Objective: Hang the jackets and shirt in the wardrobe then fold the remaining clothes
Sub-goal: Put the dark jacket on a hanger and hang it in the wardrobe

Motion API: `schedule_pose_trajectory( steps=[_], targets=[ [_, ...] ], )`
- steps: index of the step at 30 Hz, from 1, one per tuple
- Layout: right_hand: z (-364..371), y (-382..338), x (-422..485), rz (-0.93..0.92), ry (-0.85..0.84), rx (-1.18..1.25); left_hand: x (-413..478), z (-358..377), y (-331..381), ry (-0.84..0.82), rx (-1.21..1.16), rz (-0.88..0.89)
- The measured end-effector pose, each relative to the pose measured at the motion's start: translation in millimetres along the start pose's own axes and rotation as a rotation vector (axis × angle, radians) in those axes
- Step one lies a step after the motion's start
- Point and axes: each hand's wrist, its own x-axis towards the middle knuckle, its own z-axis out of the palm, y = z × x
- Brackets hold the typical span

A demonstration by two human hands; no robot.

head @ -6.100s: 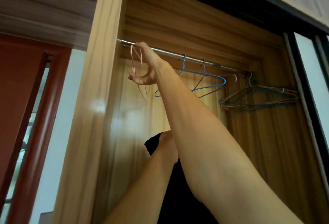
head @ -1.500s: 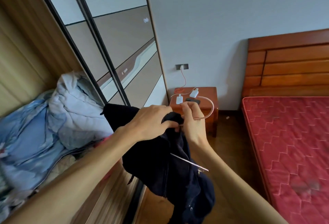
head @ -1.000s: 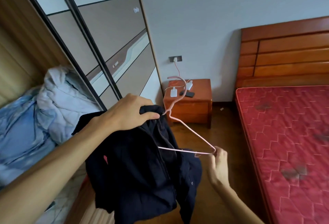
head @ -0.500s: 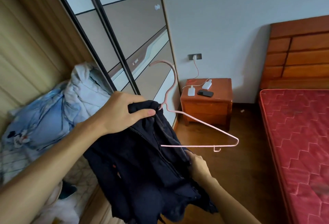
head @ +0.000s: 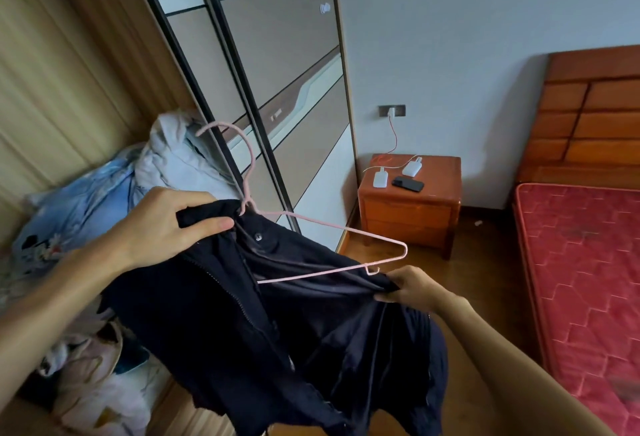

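The wardrobe [head: 52,72] at left has ribbed light-wood inner panels and two black-framed sliding doors [head: 277,55] with grey, brown and white sections. A plain pale grey wall [head: 485,37] carries a socket [head: 392,111] above an orange-brown wooden bedside cabinet [head: 408,221], which stands on the brown wooden floor [head: 485,283]. At right, a panelled wooden headboard [head: 595,117] stands behind a red quilted mattress [head: 588,262]; lighting is soft and even.
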Motion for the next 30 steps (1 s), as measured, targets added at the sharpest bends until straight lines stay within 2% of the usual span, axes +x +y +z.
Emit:
schedule_pose_trajectory(
  steps=[2, 9, 12, 18, 21, 26, 28, 30],
  targets=[
    [-4.9, -5.5, 0.1, 0.031, -0.044, 0.013, -3.9, -6.4, -3.4, 0.021, 0.000, -0.012],
    [-53.9, -24.8, -0.1, 0.004, 0.082, -0.010, -15.6, -4.9, -10.4, 0.022, -0.036, -0.090],
    [-74.8, -38.4, 3.7, 0.006, 0.200, 0.070, -9.2, 8.2, -6.3, 0.020, -0.082, -0.127],
    [-97.2, -78.4, 0.0, 0.056, 0.412, 0.309, 6.9, 33.8, 3.8, -0.009, 0.061, -0.161],
    [-108.3, -111.1, -18.9, 0.010, 0.430, 0.373, 8.8, 48.3, 16.0, 0.016, 0.104, -0.207],
    [-79.0, -190.9, -43.7, -0.267, 0.433, 0.200, 19.9, 79.8, 48.0, 0.033, 0.091, -0.267],
    [-53.9, -220.1, -49.2, -0.357, 0.444, 0.267, 23.3, 89.1, 59.8, 0.063, -0.113, -0.364],
    [-39.9, -237.0, -54.3, -0.384, 0.455, 0.354, 33.7, 86.4, 65.9, 0.094, -0.551, -0.545]
  ],
)
